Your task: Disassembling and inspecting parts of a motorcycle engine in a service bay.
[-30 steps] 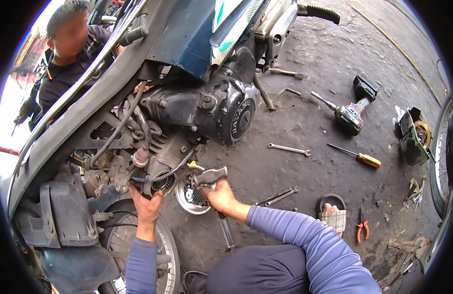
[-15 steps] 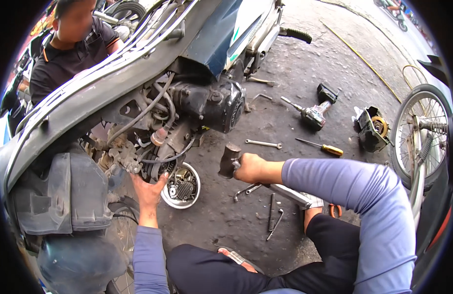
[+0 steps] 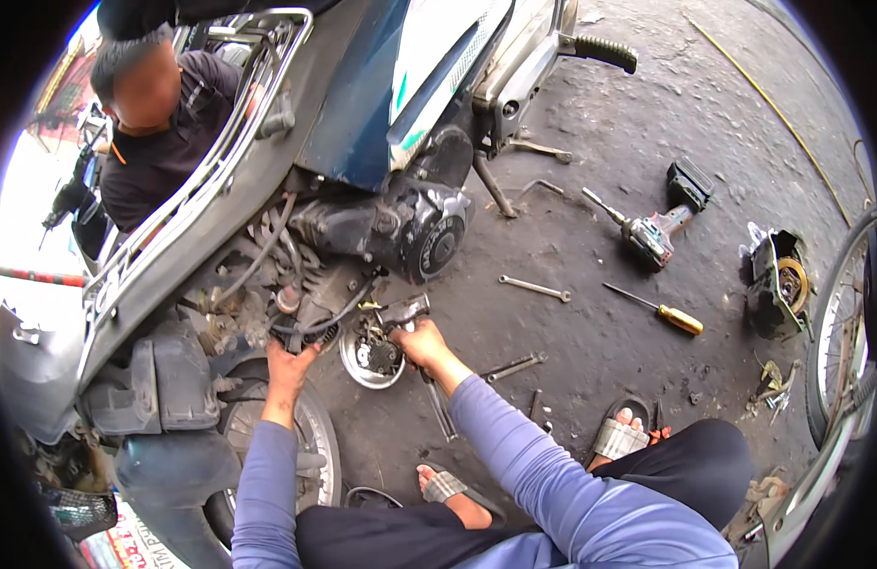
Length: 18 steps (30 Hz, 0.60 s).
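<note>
My left hand (image 3: 289,370) grips the dark part at the exposed cylinder head (image 3: 306,332) of the motorcycle engine (image 3: 410,237), below a hose with a rusty fitting (image 3: 287,299). My right hand (image 3: 420,343) is closed round a hammer (image 3: 408,308), whose head is up beside the cylinder head; its handle points down toward me. Just under and left of the hammer, a round metal bowl (image 3: 367,375) holds several small engine parts, partly hidden by my right hand.
Another person (image 3: 154,142) is behind the motorcycle frame. On the floor lie a cordless impact driver (image 3: 652,237), wrench (image 3: 533,287), screwdriver (image 3: 676,315), several other tools (image 3: 514,368) and a metal box of parts (image 3: 775,284). A wheel (image 3: 832,360) stands at the right edge.
My right hand and hammer swung out to the right half a second ago and are now back leftward near the cylinder head. My left hand stays at the engine.
</note>
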### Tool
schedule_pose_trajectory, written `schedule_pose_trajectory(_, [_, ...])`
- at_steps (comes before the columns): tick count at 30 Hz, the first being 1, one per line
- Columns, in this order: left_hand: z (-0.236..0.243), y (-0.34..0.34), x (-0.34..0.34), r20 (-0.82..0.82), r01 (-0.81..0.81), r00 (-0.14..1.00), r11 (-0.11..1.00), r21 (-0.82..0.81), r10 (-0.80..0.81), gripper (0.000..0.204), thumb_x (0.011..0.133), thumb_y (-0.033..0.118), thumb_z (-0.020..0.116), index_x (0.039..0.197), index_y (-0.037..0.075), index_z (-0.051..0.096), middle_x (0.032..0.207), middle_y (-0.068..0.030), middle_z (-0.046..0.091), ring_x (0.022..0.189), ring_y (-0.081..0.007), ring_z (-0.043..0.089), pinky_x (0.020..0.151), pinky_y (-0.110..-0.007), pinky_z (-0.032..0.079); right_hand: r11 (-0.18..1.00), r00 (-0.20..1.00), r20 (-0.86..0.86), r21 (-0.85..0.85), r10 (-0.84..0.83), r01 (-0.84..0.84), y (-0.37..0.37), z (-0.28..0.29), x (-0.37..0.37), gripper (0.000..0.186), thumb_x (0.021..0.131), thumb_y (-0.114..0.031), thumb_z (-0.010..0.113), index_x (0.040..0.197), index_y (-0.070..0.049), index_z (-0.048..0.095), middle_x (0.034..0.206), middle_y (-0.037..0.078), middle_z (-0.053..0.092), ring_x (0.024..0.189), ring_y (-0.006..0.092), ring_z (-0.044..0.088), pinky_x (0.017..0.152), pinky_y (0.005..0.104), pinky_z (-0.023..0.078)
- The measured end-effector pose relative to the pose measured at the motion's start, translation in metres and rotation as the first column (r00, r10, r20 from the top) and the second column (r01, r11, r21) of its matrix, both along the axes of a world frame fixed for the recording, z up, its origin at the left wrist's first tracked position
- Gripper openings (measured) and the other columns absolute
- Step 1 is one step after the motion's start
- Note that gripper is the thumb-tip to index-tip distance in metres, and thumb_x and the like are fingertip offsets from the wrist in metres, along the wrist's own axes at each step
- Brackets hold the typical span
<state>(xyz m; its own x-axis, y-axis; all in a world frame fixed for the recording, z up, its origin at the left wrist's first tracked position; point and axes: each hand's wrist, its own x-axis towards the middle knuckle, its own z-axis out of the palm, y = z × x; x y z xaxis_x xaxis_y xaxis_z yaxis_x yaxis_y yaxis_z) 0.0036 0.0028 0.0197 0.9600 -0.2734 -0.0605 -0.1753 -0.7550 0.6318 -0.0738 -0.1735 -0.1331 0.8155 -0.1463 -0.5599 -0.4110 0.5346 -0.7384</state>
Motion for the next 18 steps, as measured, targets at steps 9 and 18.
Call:
schedule_pose_trajectory(9, [-0.007,-0.016,-0.004,0.095,0.044,0.995,0.999,-0.030,-0.041,0.075,0.062,0.015,0.072,0.126,-0.005,0.038,0.123,-0.0137,0.046,0.112,-0.0245,0.044,0.099,-0.030,0.030,0.844,0.986,-0.105,0.510,-0.130,0.166,0.003,0.000,0.014,0.015,0.081,-0.012,0.057,0.069,-0.005,0.050,0.052,0.002,0.044,0.037,0.0114,0.040,0.034,0.0288,0.033])
schedule_pose_trajectory(18, [-0.021,0.000,0.001,0.249,0.227,0.952,0.956,-0.186,-0.177,0.084,0.064,0.012,0.073,0.134,-0.003,0.029,0.130,-0.0113,0.038,0.118,-0.0226,0.038,0.104,-0.032,0.024,0.936,0.937,0.189,-0.144,-0.293,0.321,0.021,-0.023,0.001,0.031,0.076,-0.021,0.063,0.081,0.010,0.059,0.065,0.018,0.062,0.059,0.0245,0.063,0.057,0.0375,0.048])
